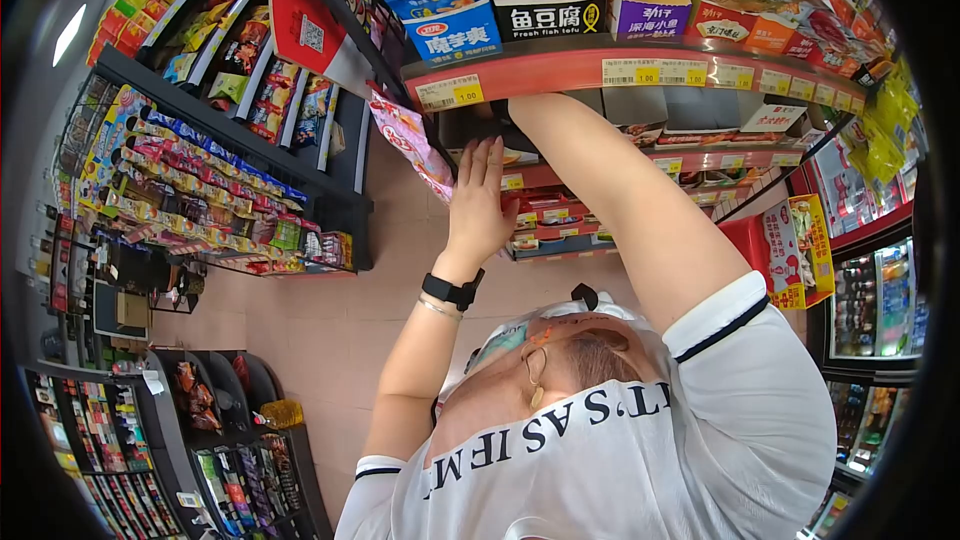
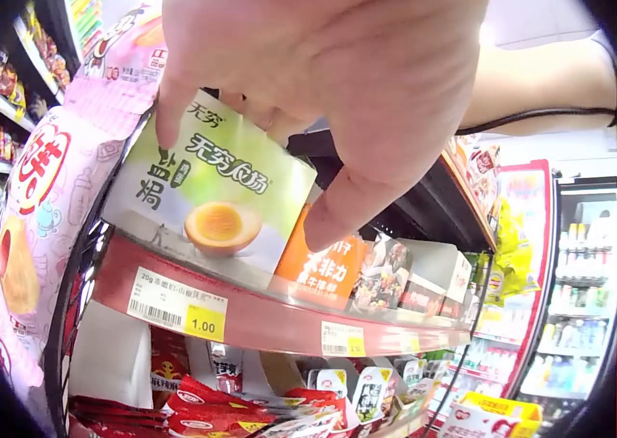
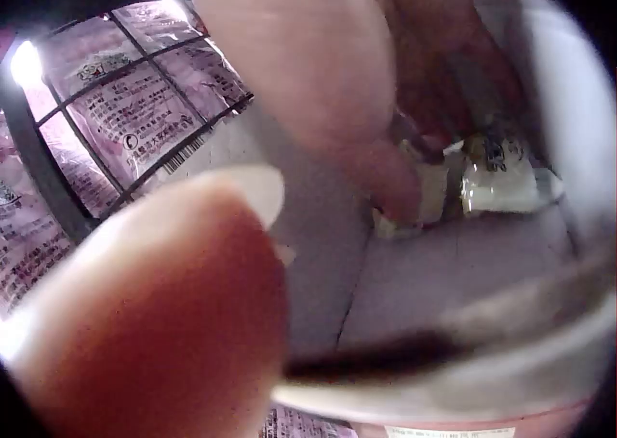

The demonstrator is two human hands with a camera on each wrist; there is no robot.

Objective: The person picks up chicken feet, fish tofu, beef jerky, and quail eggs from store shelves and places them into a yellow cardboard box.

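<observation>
My left hand (image 1: 480, 205) is raised at the shelf front with its fingers fairly straight. In the left wrist view its fingers lie over the top of a green carton (image 2: 222, 192) with a halved egg printed on it, and its thumb hangs in front of an orange carton (image 2: 326, 265). My right hand (image 3: 328, 81) reaches deep into a carton. There its thumb and fingers close round a small pale packet (image 3: 429, 187). Another small clear packet (image 3: 496, 180) lies beside it. A left fingertip (image 3: 183, 303) looms at the carton's rim. From the head view, the upper shelf hides my right hand.
Above is a red-edged shelf (image 1: 560, 75) with snack cartons. A pink snack bag (image 1: 415, 145) hangs left of the hands. Red packets (image 2: 222, 409) fill a lower tier. Further racks (image 1: 220, 180) stand to the left, and a yellow-and-red box (image 1: 808, 250) to the right.
</observation>
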